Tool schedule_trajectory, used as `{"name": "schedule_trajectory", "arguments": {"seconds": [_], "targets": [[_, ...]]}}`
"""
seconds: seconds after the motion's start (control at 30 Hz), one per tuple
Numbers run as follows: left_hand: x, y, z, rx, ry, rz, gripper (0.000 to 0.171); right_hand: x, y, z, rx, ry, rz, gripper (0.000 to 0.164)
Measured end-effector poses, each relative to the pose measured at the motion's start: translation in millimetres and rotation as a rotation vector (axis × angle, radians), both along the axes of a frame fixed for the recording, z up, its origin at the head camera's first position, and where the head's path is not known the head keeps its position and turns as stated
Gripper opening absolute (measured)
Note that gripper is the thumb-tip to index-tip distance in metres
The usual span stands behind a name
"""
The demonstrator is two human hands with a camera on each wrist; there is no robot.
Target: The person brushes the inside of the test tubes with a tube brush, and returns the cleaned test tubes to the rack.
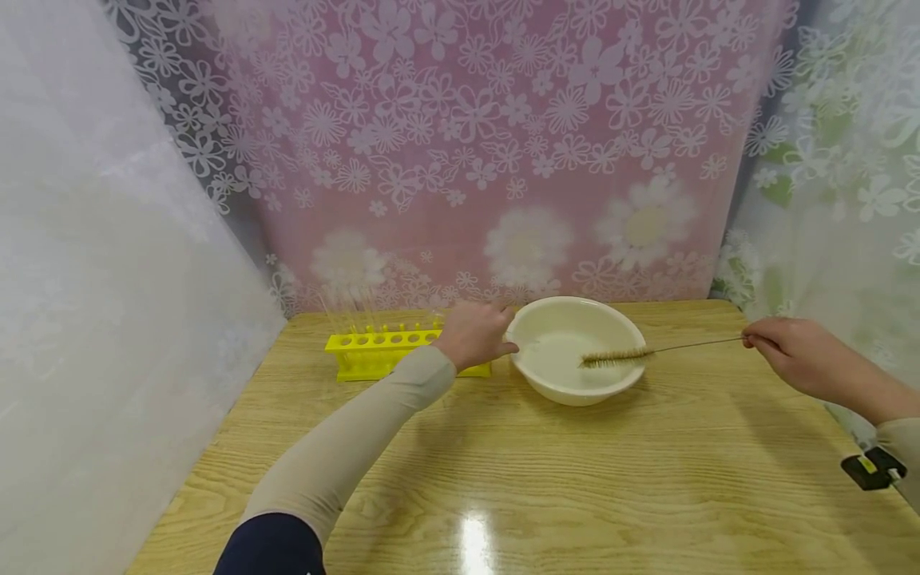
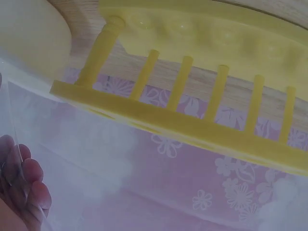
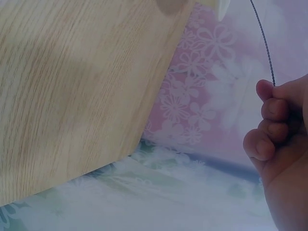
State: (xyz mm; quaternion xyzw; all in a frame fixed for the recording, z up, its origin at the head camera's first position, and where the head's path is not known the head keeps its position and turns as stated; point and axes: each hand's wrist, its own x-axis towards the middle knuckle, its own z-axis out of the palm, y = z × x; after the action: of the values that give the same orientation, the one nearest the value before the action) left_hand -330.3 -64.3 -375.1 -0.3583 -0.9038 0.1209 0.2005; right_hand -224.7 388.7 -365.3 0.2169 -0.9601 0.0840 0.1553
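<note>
My right hand [image 1: 798, 355] pinches the thin twisted-wire handle [image 3: 263, 41] of a test tube brush [image 1: 614, 358]. Its tan bristles reach over the white basin [image 1: 575, 393], which has water in it. At the basin's left rim is my left hand [image 1: 474, 334], its fingers [image 2: 33, 171] curled round a clear test tube [image 2: 13, 120] that is mostly hidden in the head view. Behind and left of that hand stands a yellow test tube rack [image 1: 381, 343], partly covered by it. Several clear test tubes [image 1: 352, 311] stand upright at the rack's left end.
The wood-grain table [image 1: 575, 479] carries the basin and rack near its back edge. A pink flowered curtain [image 1: 489, 160] hangs behind, with pale sheets [image 1: 144, 279] at both sides. A small black device [image 1: 872, 468] is by the right sleeve.
</note>
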Motion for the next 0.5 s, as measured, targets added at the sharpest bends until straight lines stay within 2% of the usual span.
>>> {"name": "schedule_trajectory", "arguments": {"seconds": [0.17,0.5], "targets": [[0.8,0.4,0.7,-0.055,0.044,-0.025,0.058,0.6,-2.3,2.1,0.001,-0.005,-0.003,0.015],[5.1,3.0,6.2,-0.088,0.112,-0.116,0.057,0.8,-4.9,3.6,0.018,-0.003,-0.003,0.015]]}}
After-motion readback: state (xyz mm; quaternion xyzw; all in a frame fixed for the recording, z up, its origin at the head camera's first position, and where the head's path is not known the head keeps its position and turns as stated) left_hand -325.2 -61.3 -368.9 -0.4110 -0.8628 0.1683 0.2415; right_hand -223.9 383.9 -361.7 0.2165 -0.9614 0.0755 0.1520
